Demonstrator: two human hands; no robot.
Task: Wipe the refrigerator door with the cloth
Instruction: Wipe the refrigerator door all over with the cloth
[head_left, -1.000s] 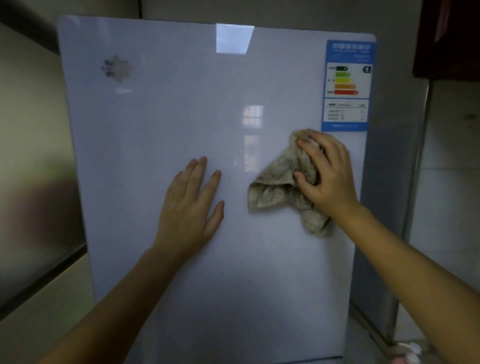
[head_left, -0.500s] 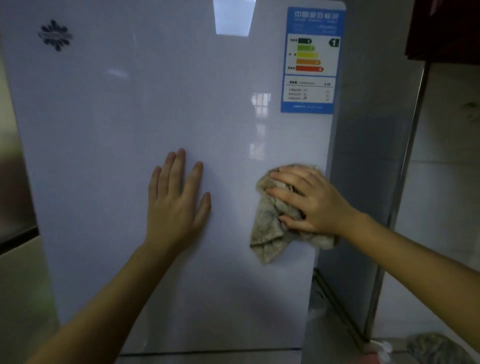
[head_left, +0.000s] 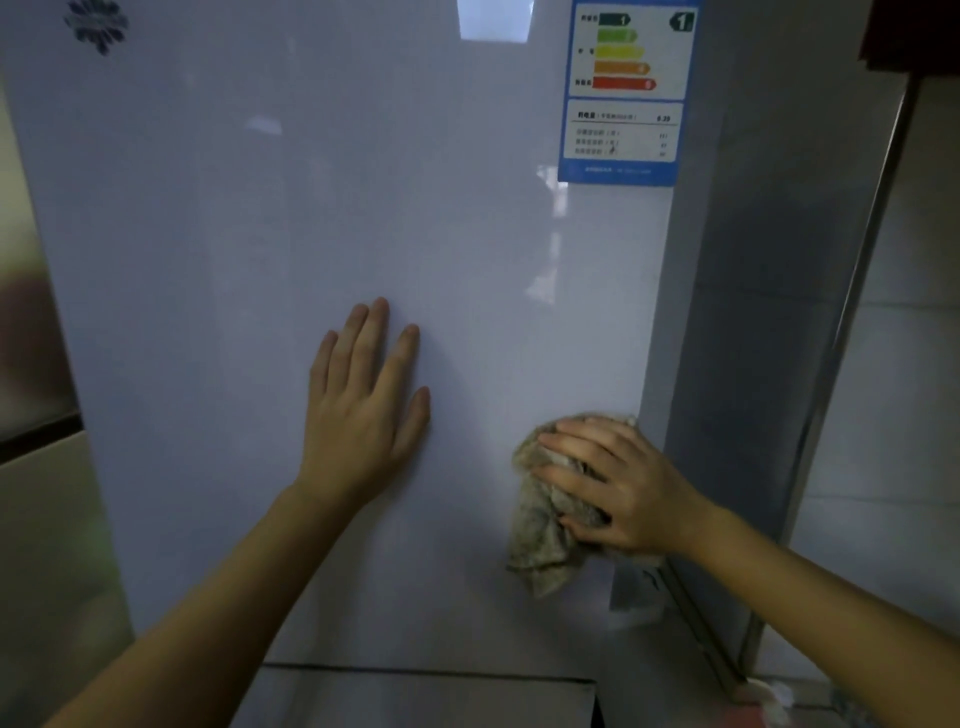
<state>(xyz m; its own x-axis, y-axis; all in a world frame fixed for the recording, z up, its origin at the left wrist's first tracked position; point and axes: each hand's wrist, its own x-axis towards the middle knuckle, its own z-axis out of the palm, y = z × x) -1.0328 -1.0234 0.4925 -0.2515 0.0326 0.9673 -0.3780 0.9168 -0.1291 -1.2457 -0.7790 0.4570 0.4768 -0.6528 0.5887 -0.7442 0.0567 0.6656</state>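
The glossy white refrigerator door (head_left: 322, 218) fills most of the view. A crumpled beige cloth (head_left: 543, 540) is pressed against the door near its lower right edge, with my right hand (head_left: 618, 483) flat on top of it and fingers curled into the fabric. My left hand (head_left: 363, 405) lies flat on the door's middle, fingers spread, holding nothing. Part of the cloth hangs below my right hand.
A blue energy label (head_left: 626, 93) sticks to the door's upper right. A dark logo (head_left: 96, 26) sits at the upper left. The refrigerator's grey side (head_left: 769, 312) and a tiled wall (head_left: 909, 415) lie to the right. A second door panel (head_left: 415, 696) begins below.
My right hand has slid the cloth down the door's right side, from just under the label to near the lower edge. The left hand stays flat on the door. The view has shifted downward.
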